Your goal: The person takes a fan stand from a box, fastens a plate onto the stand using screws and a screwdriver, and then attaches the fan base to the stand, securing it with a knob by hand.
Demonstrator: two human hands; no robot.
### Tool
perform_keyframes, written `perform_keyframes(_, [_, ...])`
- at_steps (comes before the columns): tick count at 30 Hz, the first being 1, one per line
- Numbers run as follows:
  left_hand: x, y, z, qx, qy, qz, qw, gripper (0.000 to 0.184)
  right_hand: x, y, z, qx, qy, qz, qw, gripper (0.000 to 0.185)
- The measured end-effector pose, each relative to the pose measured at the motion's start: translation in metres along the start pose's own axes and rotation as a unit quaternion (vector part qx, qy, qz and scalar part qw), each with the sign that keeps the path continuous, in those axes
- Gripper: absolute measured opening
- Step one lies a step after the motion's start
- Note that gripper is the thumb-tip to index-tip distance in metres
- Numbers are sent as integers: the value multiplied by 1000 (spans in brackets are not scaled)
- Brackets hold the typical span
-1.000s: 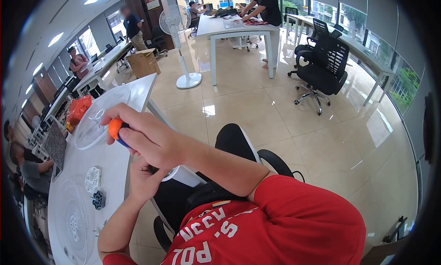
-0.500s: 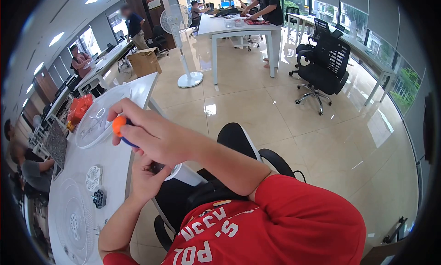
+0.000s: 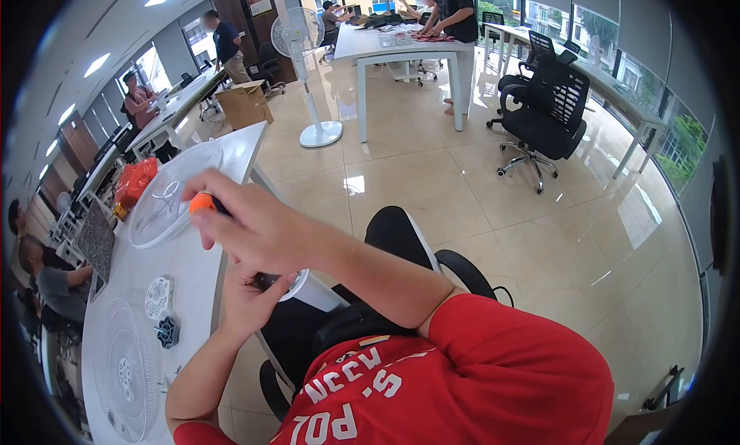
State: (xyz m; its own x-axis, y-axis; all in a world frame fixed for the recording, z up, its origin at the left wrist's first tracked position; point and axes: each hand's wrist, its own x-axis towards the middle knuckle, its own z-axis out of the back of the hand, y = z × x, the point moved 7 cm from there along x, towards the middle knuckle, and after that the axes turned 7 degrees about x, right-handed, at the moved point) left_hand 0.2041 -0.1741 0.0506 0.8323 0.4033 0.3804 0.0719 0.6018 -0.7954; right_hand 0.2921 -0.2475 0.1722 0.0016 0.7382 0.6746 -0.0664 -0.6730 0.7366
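My right hand (image 3: 258, 221) is closed around a screwdriver (image 3: 202, 203) with an orange-ended dark handle; its tip is hidden by my hands. Just below it, my left hand (image 3: 250, 298) is closed on the dark end of a white fan body (image 3: 317, 295), which rests over my lap. On the white table (image 3: 193, 283) beside my left arm lie a round white openwork part (image 3: 159, 297) and a dark star-shaped knob (image 3: 166, 332). A clear fan grille (image 3: 123, 376) lies nearer me, and a white-rimmed fan grille (image 3: 146, 241) farther along.
An orange plastic bag (image 3: 136, 179) sits behind the far grille. A standing fan (image 3: 310, 83), a cardboard box (image 3: 245, 104) and a black office chair (image 3: 547, 106) stand ahead. Several people work at other tables; one person (image 3: 55, 283) sits across on the left.
My right hand has turned slightly on the screwdriver, and its handle now shows at a different angle. My left hand stays in place on the fan body. The view has shifted slightly.
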Motion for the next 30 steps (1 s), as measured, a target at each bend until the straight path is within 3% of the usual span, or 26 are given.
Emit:
perform_keyframes(3, [-1,0,0,-5,0,-6,1000,18,1,-2,7,-23,58,-39,997,33])
perform_keyframes(7, [-1,5,0,-9,15,-39,999,20,1,2,6,-64,72,-6,995,36])
perform_keyframes(9, [-2,6,0,-11,18,-28,999,20,3,0,10,-169,-51,131,976,42])
perform_keyframes(12, [-3,-3,-4,-16,23,-10,1000,21,2,-7,4,-152,-112,168,968,50])
perform_keyframes(16, [-2,-10,-4,-12,20,-37,999,21,6,-24,2,-70,-60,67,993,51])
perform_keyframes(18, [-1,-6,-3,-9,19,-15,1000,21,9,-12,1,-103,-43,186,976,55])
perform_keyframes(19, [-1,-2,-1,-6,17,7,1000,21,7,-10,8,-105,-42,185,976,55])
perform_keyframes(21, [3,6,2,-16,16,-14,1000,21,4,-21,9,102,65,-74,990,51])
perform_keyframes(25, [4,13,5,-36,-4,-38,999,21,8,-29,8,81,86,-56,991,46])
perform_keyframes(26, [3,11,6,-36,-5,-38,999,21,9,-23,11,-82,9,30,996,44])
perform_keyframes(27, [3,8,5,-26,-5,-20,999,21,6,-13,11,-241,-69,114,961,44])
perform_keyframes(28, [3,8,5,-15,-4,0,1000,22,5,-17,5,-241,-69,113,961,44])
perform_keyframes(30, [1,8,3,-26,7,-1,1000,22,-2,-5,4,-267,-166,203,928,44])
